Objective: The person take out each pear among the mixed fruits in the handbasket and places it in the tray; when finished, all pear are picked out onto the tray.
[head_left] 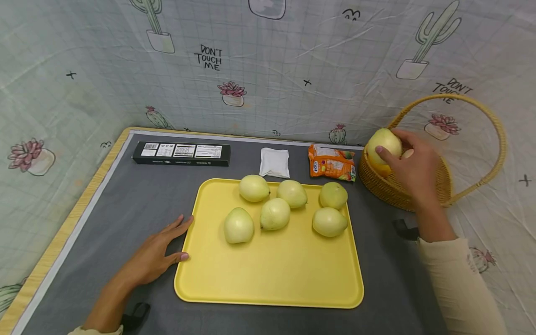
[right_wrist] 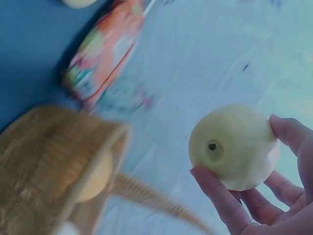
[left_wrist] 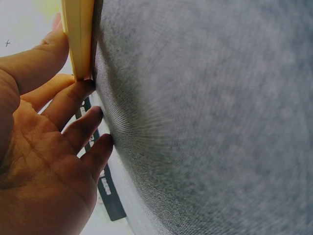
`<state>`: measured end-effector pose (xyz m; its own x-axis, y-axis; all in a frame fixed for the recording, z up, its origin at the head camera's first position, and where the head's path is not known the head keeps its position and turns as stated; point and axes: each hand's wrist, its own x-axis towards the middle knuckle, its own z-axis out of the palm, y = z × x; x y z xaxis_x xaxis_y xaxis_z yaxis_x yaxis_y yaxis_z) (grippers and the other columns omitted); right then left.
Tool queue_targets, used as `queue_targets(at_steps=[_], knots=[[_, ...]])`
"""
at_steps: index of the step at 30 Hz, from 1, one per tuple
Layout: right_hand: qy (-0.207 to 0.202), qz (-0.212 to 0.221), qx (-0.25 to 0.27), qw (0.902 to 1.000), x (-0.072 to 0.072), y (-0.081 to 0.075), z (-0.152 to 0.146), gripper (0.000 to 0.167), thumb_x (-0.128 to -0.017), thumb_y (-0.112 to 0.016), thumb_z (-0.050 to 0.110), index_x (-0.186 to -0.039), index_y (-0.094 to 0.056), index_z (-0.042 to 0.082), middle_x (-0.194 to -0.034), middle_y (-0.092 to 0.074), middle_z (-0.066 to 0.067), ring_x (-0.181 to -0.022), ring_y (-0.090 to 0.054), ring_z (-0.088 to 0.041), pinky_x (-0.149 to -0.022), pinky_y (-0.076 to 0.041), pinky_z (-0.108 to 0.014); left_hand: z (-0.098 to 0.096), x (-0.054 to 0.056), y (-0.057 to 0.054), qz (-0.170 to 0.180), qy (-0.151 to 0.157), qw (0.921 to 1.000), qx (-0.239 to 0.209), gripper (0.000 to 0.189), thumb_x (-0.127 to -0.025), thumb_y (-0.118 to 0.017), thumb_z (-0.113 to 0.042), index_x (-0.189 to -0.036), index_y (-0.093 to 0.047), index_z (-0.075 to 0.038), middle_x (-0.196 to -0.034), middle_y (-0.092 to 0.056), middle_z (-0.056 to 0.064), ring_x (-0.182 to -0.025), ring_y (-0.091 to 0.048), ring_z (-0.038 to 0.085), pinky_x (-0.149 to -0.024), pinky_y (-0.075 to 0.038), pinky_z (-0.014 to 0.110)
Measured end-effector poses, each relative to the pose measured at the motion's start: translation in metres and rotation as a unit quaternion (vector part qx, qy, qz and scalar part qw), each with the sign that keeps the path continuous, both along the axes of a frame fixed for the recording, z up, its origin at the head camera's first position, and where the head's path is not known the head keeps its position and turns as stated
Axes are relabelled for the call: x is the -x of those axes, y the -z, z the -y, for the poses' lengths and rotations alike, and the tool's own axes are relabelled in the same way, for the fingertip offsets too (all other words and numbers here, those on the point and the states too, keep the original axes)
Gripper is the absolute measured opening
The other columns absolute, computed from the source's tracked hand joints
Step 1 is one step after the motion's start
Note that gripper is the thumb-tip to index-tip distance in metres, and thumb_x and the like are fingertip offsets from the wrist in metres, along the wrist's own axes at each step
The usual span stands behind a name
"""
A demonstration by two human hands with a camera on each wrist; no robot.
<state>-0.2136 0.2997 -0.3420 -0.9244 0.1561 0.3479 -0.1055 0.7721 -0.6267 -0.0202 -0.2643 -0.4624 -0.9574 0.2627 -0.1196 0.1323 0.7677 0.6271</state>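
My right hand [head_left: 414, 163] holds a pale green pear [head_left: 383, 145] between thumb and fingers above the left side of the wicker basket [head_left: 383, 190]. In the right wrist view the dark hollow at one end of the pear [right_wrist: 239, 147] faces the camera. Inside the basket, partly hidden, lies a yellow-orange fruit [right_wrist: 97, 178]. My left hand [head_left: 150, 256] rests at the left edge of the yellow tray [head_left: 272, 270], fingers spread and touching its rim. Several more pale green pears [head_left: 275, 214] lie on the upper half of the tray.
Behind the tray lie a long black box [head_left: 182, 154], a white packet [head_left: 274, 163] and an orange snack bag [head_left: 332, 163]. The basket's tall handle [head_left: 500, 139] arches to the right. A printed cloth [head_left: 268, 93] hangs behind the grey table surface [head_left: 125, 209].
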Motion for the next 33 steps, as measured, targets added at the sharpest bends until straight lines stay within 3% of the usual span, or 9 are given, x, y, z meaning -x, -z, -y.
queue_targets(at_steps=[3, 7, 9, 15, 18, 21, 25, 33], knots=[[-0.043, -0.016, -0.002, 0.999, -0.008, -0.006, 0.021, 0.059, -0.096, -0.081, 0.04, -0.15, -0.064, 0.023, -0.139, -0.069, -0.014, -0.123, -0.057, -0.027, -0.087, -0.037, -0.026, 0.0, 0.0, 0.001, 0.003, 0.001, 1.0, 0.001, 0.094, -0.091, -0.084, -0.027, -0.17, -0.032, -0.022, -0.173, -0.028, 0.027, -0.154, -0.034, 0.056, -0.11, -0.041, 0.074], [-0.098, -0.035, 0.009, 0.9946, -0.018, -0.01, 0.048, 0.055, -0.096, -0.082, 0.032, -0.147, -0.066, 0.02, -0.131, -0.071, -0.017, -0.118, -0.049, -0.022, -0.085, -0.039, -0.012, 0.001, 0.001, 0.002, 0.006, 0.002, 1.0, 0.002, 0.095, -0.091, -0.084, -0.025, -0.17, -0.031, -0.023, -0.173, -0.027, 0.026, -0.154, -0.033, 0.057, -0.11, -0.04, 0.075], [-0.12, -0.039, 0.013, 0.9919, -0.022, -0.012, 0.061, 0.054, -0.095, -0.083, 0.03, -0.146, -0.067, 0.021, -0.129, -0.071, -0.015, -0.113, -0.047, -0.017, -0.075, -0.044, -0.008, 0.001, 0.001, 0.002, 0.006, 0.002, 1.0, 0.003, 0.095, -0.091, -0.084, -0.025, -0.17, -0.03, -0.023, -0.174, -0.027, 0.026, -0.154, -0.032, 0.056, -0.111, -0.039, 0.075], [-0.178, -0.044, 0.02, 0.9828, -0.03, -0.013, 0.1, 0.054, -0.092, -0.087, 0.023, -0.143, -0.07, 0.023, -0.131, -0.073, -0.013, -0.108, -0.049, -0.016, -0.071, -0.048, -0.005, 0.001, 0.002, 0.002, 0.004, 0.003, 1.0, 0.002, 0.095, -0.091, -0.084, -0.024, -0.17, -0.031, -0.022, -0.173, -0.027, 0.027, -0.154, -0.033, 0.057, -0.111, -0.04, 0.075], [-0.215, -0.036, 0.039, 0.9751, -0.033, -0.011, 0.119, 0.054, -0.091, -0.088, 0.02, -0.142, -0.07, 0.02, -0.132, -0.071, -0.013, -0.114, -0.051, -0.02, -0.077, -0.056, -0.01, 0.001, 0.002, 0.002, -0.001, 0.005, 1.0, -0.001, 0.095, -0.091, -0.084, -0.023, -0.17, -0.032, -0.021, -0.172, -0.028, 0.028, -0.154, -0.034, 0.057, -0.11, -0.041, 0.074], [-0.246, -0.031, 0.045, 0.9677, -0.037, -0.01, 0.138, 0.055, -0.09, -0.089, 0.02, -0.142, -0.07, 0.02, -0.131, -0.071, -0.01, -0.118, -0.054, -0.023, -0.078, -0.063, -0.022, 0.0, 0.002, 0.002, -0.006, 0.006, 1.0, -0.002, 0.095, -0.09, -0.084, -0.025, -0.169, -0.032, -0.02, -0.172, -0.029, 0.028, -0.153, -0.034, 0.057, -0.109, -0.041, 0.074], [-0.284, -0.025, 0.036, 0.9577, -0.042, -0.008, 0.162, 0.056, -0.09, -0.089, 0.023, -0.142, -0.07, 0.022, -0.135, -0.071, -0.005, -0.115, -0.056, -0.023, -0.076, -0.065, -0.035, 0.0, 0.002, 0.002, -0.008, 0.006, 0.9999, 0.002, 0.094, -0.091, -0.084, -0.026, -0.169, -0.033, -0.02, -0.172, -0.03, 0.028, -0.153, -0.035, 0.056, -0.11, -0.041, 0.074], [-0.333, 0.011, 0.002, 0.9428, -0.045, 0.004, 0.204, 0.055, -0.092, -0.087, 0.03, -0.143, -0.069, 0.022, -0.14, -0.07, -0.002, -0.115, -0.056, -0.022, -0.078, -0.063, -0.034, 0.0, 0.0, 0.0, -0.009, 0.004, 0.9999, 0.003, 0.093, -0.09, -0.084, -0.026, -0.169, -0.034, -0.019, -0.172, -0.03, 0.028, -0.153, -0.035, 0.056, -0.11, -0.042, 0.073]])
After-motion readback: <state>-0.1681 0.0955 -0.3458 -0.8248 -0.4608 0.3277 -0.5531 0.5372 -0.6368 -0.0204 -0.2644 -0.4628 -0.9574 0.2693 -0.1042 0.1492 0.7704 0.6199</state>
